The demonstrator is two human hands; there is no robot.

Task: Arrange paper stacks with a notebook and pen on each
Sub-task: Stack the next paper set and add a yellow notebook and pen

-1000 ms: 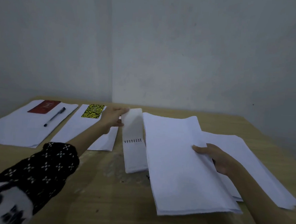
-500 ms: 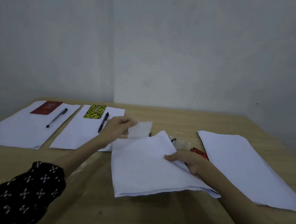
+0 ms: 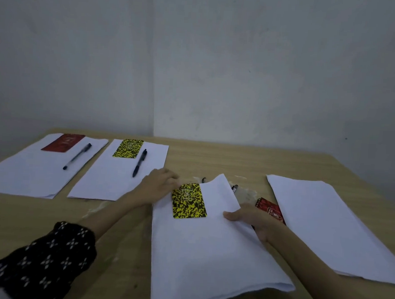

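Observation:
Two white paper stacks lie at the left: one [image 3: 28, 173] carries a red notebook [image 3: 62, 143] and a pen [image 3: 77, 156], the other [image 3: 111, 181] a yellow-black notebook [image 3: 128, 148] and a pen [image 3: 139, 162]. On the top left corner of the middle stack [image 3: 204, 247] lies a second yellow-black notebook [image 3: 188, 200]. My left hand [image 3: 159, 184] grips that notebook's upper left corner. My right hand [image 3: 250, 218] holds the middle stack's right edge, thumb on top. A red notebook [image 3: 270, 210] rests on the table beside a bare stack [image 3: 326, 226].
Two pens [image 3: 234, 188] peek out from behind the middle stack's far edge. The wooden table [image 3: 226, 158] meets a grey wall corner at the back. A dark patterned sleeve [image 3: 46, 255] covers my left forearm at the lower left.
The middle stack has settled flat, nearer to me. My left hand has turned the notebook cover-up and laid it on that stack's corner. My right hand stayed on the stack's right edge.

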